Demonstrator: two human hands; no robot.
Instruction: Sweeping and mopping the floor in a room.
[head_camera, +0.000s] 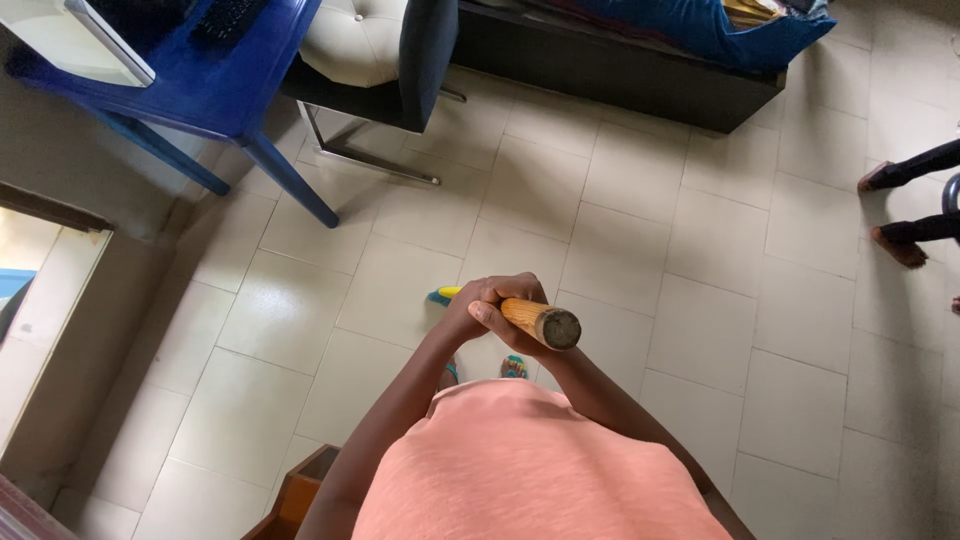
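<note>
Both my hands grip a wooden stick (541, 322) that points up at the camera, its round end close to my chest. My left hand (470, 315) wraps the stick from the left. My right hand (512, 292) closes over it from the right, fingers on top. Below the hands a yellow and teal head (440, 295) of the tool touches the pale tiled floor (700, 240). My feet in teal sandals (514, 366) show just under the stick.
A blue table (215, 85) stands at the upper left with a dark chair and cream cushion (375, 50) beside it. A dark low bench (620, 70) runs along the top. Another person's feet (895, 210) are at the right edge. A wooden box (300, 490) sits by my left side.
</note>
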